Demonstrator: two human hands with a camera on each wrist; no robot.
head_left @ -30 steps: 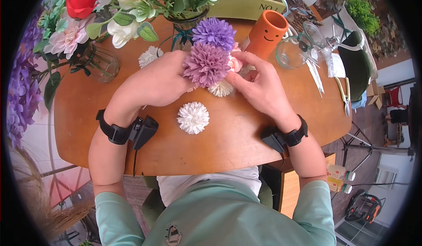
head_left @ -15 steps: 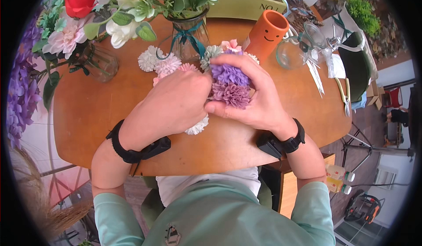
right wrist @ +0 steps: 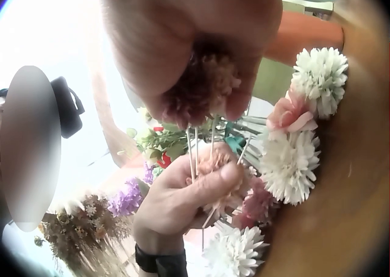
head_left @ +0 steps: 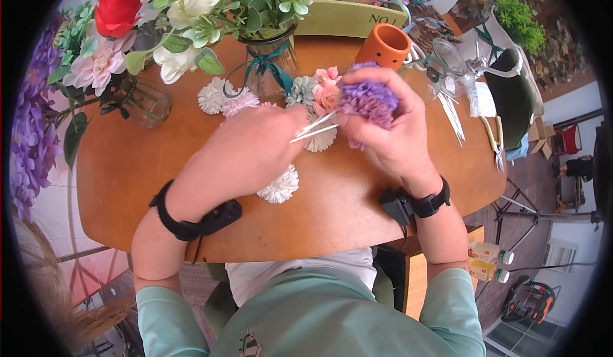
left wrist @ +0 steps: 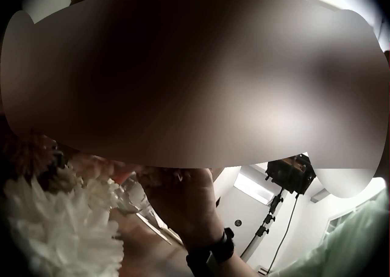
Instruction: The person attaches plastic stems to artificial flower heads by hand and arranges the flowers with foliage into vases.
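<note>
My right hand [head_left: 401, 130] grips a purple pompom flower [head_left: 367, 94] and a mauve one beside it, fingers curled over their heads. Thin white sticks [head_left: 316, 131] run from these flowers across to my left hand [head_left: 236, 146]. In the right wrist view my left hand pinches the sticks, its thumb laid over them, with peach petals around its fingers. A white pompom flower [head_left: 280, 186] lies on the table under the left hand. Just beyond the hands lie a coral rose-like flower [head_left: 327, 91], a grey-green flower [head_left: 300, 92] and a cream flower [head_left: 321, 139].
More pale flowers [head_left: 216, 95] lie left of a glass vase [head_left: 276, 79] with a teal ribbon. A second glass vase [head_left: 148, 105] stands at left. Behind the right hand are an orange cup [head_left: 385, 44], a glass jar [head_left: 447, 63], loose white sticks [head_left: 450, 116] and pliers [head_left: 496, 143].
My right hand has moved right with the purple and mauve flowers, turning their heads away from the left hand. The gap between the hands has widened, with white sticks showing across it.
</note>
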